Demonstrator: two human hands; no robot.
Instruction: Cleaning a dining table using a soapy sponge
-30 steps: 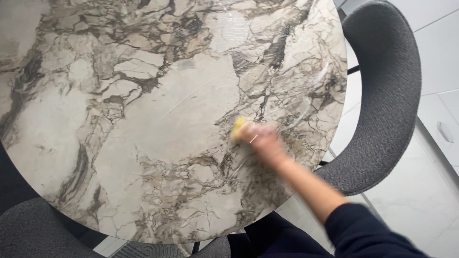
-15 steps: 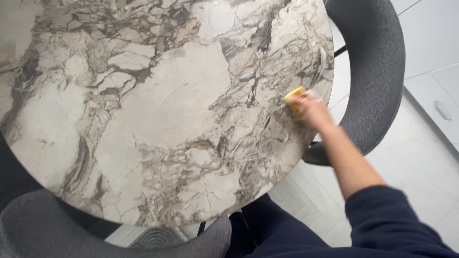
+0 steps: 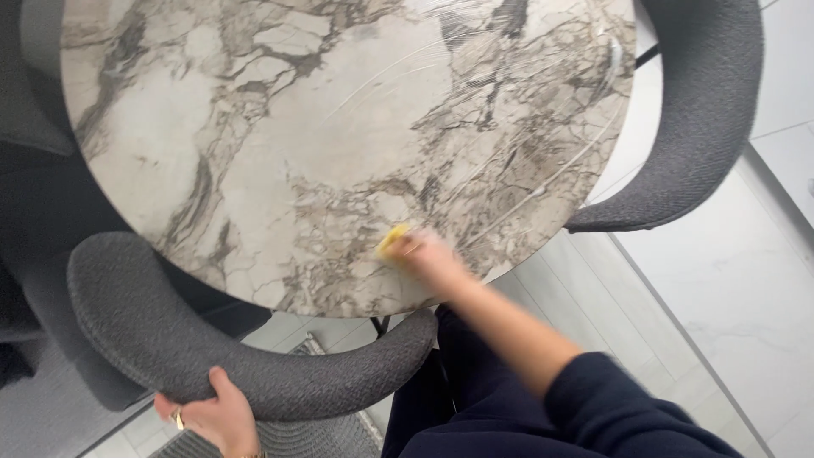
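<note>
Head view, from nearest outward: the left hand (image 3: 212, 416) sits at the bottom edge, fingers curled over the back of a dark grey chair (image 3: 254, 356), thumb on its upper face, clamped on the curved backrest. A ring (image 3: 178, 417) shows on one finger. Under that chair lies a patch of ribbed grey mat (image 3: 314, 437).

To the right, a dark blue sleeve (image 3: 627, 407) covers the right arm as far as the forearm, which is bare and reaches up and left toward the bench (image 3: 297, 127). The right hand (image 3: 428, 254) is blurred; it rests on the bench top just inside the near rim, pressed down on a yellow sponge (image 3: 392, 237). Only the sponge's left end shows past the fingers, flat on the stone. How tightly the fingers close on it cannot be told through the blur. The two hands are well apart, one on the chair, one on the bench.

The bench is round, with a marble-patterned top in cream, grey and brown; thin wet streaks curve across its right half. Beyond its right edge stands a second chair (image 3: 704, 110), same dark grey fabric, tucked just beside the rim. Pale floor tiles (image 3: 721, 280) fill the right side.
</note>
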